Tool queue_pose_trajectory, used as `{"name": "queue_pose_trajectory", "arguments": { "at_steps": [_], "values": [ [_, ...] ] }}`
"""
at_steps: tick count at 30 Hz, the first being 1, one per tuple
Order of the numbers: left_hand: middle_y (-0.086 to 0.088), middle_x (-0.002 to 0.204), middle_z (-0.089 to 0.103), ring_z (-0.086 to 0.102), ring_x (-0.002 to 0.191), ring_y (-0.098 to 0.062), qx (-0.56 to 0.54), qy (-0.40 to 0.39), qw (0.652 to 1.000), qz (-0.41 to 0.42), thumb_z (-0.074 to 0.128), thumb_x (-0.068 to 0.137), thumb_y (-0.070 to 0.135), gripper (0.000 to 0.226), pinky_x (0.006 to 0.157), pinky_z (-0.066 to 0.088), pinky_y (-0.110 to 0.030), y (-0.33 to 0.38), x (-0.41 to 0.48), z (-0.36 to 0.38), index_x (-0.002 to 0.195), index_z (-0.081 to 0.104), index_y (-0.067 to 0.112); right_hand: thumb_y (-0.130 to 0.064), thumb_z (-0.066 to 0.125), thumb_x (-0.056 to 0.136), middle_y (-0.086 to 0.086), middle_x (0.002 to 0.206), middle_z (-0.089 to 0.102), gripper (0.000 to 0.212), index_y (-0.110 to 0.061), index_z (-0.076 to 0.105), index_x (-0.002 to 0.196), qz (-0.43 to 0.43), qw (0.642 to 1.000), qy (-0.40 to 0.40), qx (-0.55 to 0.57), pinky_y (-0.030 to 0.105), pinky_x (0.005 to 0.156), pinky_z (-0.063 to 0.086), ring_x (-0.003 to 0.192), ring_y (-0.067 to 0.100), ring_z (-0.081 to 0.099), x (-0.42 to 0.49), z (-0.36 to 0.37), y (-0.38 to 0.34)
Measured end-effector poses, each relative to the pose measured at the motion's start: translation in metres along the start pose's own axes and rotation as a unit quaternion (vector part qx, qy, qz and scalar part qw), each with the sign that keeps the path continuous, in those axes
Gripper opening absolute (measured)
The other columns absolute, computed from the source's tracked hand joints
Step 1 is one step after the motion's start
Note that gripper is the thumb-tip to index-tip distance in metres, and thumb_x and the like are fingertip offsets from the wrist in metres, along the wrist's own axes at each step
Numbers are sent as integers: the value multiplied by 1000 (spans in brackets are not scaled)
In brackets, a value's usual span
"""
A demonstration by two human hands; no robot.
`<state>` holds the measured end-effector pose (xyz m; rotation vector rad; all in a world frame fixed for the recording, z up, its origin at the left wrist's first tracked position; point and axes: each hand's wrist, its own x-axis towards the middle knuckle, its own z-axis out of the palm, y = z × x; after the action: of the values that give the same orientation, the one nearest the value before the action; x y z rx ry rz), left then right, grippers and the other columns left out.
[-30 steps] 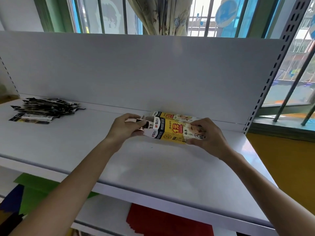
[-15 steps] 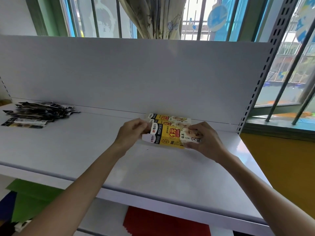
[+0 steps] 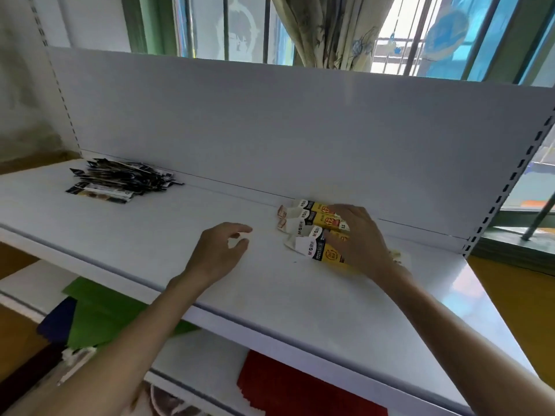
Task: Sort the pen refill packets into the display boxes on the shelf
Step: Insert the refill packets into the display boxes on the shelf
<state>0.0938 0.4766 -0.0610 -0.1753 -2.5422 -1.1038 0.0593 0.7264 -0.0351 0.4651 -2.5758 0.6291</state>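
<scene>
Two bare forearms reach in from the bottom edge, above a lower level where a green sheet and a red sheet lie under the white shelf

The left hand hangs over the shelf's middle, palm down, wrist slightly bent. Its fingers are loosely curled with the thumb apart from them, and it holds nothing. It is well apart from the boxes

The right hand lies palm down on the three boxes, fingers spread and laid flat across their yellow tops; it rests on them rather than pinching. The boxes sit side by side near the shelf's right end, the farthest one close to the back panel, their white flaps pointing left. Whether anything is inside them cannot be told

The packets lie in a loose dark heap at the far left of the shelf, close to the back panel, well apart from both hands and the boxes

A slotted post edges the panel on the right. Behind it are window bars and a patterned curtain, with daylight coming through
</scene>
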Motion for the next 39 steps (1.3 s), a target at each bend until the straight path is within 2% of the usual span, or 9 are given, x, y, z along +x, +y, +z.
{"name": "queue_pose_trajectory", "arguments": {
  "at_steps": [4, 12, 15, 19, 25, 31, 34, 36, 39],
  "values": [
    [1, 124, 59, 52, 99, -5, 49, 25, 998, -7, 55, 91, 14, 30, 88, 38, -16, -25, -11, -56, 120, 60, 17, -16, 60, 86, 5, 134, 51, 49, -13, 47, 133, -64, 997, -8, 45, 22, 96, 28, 125, 21, 41, 44, 26, -60],
    [0, 131, 54, 48, 119, -16, 169, 111, 974, -101, 54, 91, 19, 33, 97, 36, -28, -103, -58, -211, 124, 57, 22, -19, 60, 86, 4, 127, 57, 44, -16, 52, 129, -164, 972, -59, 159, 29, 95, 38, 115, 20, 51, 102, 123, -244],
    [0, 133, 53, 46, 123, -16, 187, 131, 966, -120, 55, 91, 19, 33, 98, 34, -26, -137, -74, -262, 124, 57, 20, -23, 59, 87, 2, 130, 55, 45, -17, 50, 131, -173, 964, -94, 178, 30, 97, 39, 118, 19, 50, 104, 164, -302],
    [1, 130, 55, 48, 120, -14, 183, 147, 964, -128, 57, 90, 18, 31, 96, 37, -26, -181, -85, -311, 121, 59, 21, -24, 59, 87, 1, 126, 57, 41, -19, 52, 128, -159, 963, -113, 188, 29, 89, 40, 112, 17, 53, 104, 211, -353],
    [3, 127, 56, 44, 105, -3, 159, 130, 972, -115, 57, 90, 17, 28, 89, 39, -21, -230, -77, -341, 118, 61, 20, -25, 57, 89, 1, 120, 60, 33, -17, 58, 120, -131, 963, -144, 185, 32, 86, 46, 106, 16, 55, 110, 259, -390],
    [2, 124, 58, 46, 104, -2, 99, 118, 982, -112, 57, 90, 17, 26, 85, 39, -19, -268, -35, -336, 116, 61, 17, -18, 58, 88, 4, 112, 65, 21, -12, 67, 106, -111, 975, -119, 153, 33, 85, 48, 101, 19, 59, 152, 274, -382],
    [3, 123, 58, 49, 106, -4, 80, 94, 987, -105, 56, 90, 17, 25, 85, 41, -18, -286, -5, -329, 115, 62, 19, -9, 59, 86, 6, 104, 67, 15, -8, 70, 97, -103, 981, -101, 131, 26, 78, 45, 95, 20, 60, 184, 280, -375],
    [6, 120, 58, 50, 106, -4, 60, 87, 989, -102, 55, 91, 16, 24, 86, 42, -20, -296, 19, -328, 114, 62, 20, -3, 57, 85, 6, 104, 67, 18, -7, 70, 97, -79, 986, -72, 128, 25, 82, 45, 96, 20, 60, 209, 286, -372],
    [10, 114, 58, 51, 105, -4, 26, 76, 992, -97, 54, 92, 16, 22, 88, 42, -21, -308, 54, -330, 111, 63, 19, -4, 57, 85, 9, 109, 65, 22, -8, 67, 105, -47, 990, -47, 125, 33, 90, 46, 103, 25, 58, 247, 300, -367]
  ]
}}
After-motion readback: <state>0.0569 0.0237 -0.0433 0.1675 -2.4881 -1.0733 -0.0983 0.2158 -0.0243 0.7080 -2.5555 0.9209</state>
